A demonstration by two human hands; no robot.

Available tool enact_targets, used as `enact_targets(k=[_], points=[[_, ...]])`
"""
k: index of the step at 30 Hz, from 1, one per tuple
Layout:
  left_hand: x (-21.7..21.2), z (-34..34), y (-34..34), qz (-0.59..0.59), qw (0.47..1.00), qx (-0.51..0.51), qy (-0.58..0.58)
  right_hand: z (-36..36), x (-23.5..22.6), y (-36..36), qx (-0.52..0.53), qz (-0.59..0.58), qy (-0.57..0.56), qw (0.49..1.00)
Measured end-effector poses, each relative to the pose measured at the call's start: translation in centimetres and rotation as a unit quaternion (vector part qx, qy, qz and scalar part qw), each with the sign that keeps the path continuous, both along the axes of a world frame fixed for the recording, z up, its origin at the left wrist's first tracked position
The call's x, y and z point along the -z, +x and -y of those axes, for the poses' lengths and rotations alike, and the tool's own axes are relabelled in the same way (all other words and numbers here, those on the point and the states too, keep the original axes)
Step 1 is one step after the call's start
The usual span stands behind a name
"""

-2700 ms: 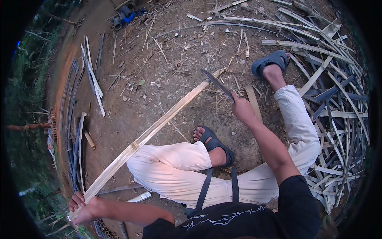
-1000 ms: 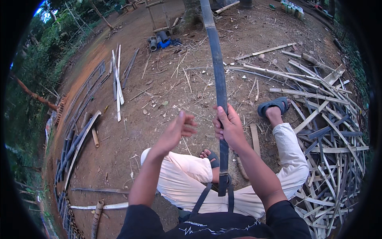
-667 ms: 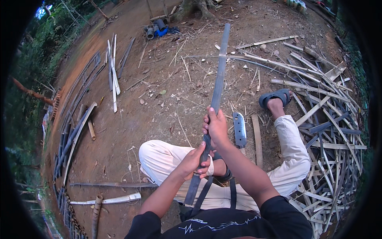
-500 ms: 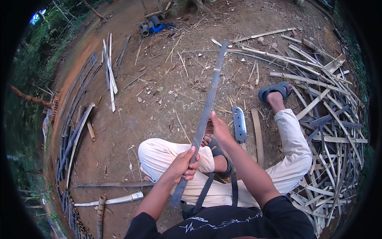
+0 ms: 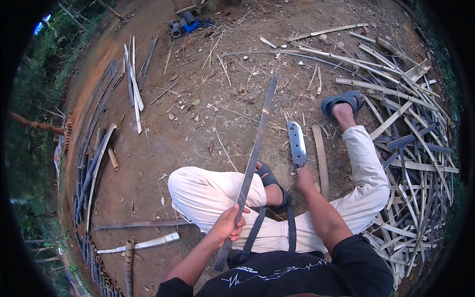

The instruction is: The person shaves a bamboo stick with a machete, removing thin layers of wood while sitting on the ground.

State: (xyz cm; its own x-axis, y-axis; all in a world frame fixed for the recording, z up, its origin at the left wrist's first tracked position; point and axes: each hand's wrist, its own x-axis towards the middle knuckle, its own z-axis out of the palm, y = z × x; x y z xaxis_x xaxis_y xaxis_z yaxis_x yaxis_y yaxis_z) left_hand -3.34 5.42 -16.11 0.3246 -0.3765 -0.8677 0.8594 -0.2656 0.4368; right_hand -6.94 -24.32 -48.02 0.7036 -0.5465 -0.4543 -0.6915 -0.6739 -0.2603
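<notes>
A long dark bamboo strip [image 5: 253, 157] slants up and away from my lap, with a pale band near its far end. My left hand [image 5: 228, 223] is wrapped round its lower part, above my folded leg. On the ground to the right is a broad knife [image 5: 297, 142], its shiny blade pierced with several holes and pointing away from me. My right hand [image 5: 305, 179] is closed round the knife's handle, which is mostly hidden by the fingers.
A flat brown strip [image 5: 320, 161] lies right of the knife. Split bamboo strips [image 5: 410, 168] are heaped along the right side. More strips [image 5: 134, 84] and dark poles [image 5: 89, 178] lie to the left. Dark tubes [image 5: 176, 28] rest beside a blue thing [image 5: 190, 26] at the back.
My right hand has left the strip's side and come down to the right, onto the knife's handle. The strip's far end has dropped nearer, still in my left hand.
</notes>
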Motion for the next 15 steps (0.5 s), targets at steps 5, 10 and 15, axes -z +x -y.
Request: enact_targets(k=[5, 10, 15], points=[[0.1, -0.7, -2.2, 0.016, 0.999, 0.022, 0.037, 0.2, -12.8, 2.9, 0.075, 0.086, 0.094, 0.989], [0.9, -2.5, -4.8, 0.067, 0.991, 0.064, 0.099, 1.1, -19.5, 0.9, -0.104, 0.152, 0.111, 0.977], [1.6, -3.0, -6.4, 0.148, 0.969, 0.14, 0.138, 0.4, -23.2, -2.5, -0.453, 0.189, -0.012, 0.871]])
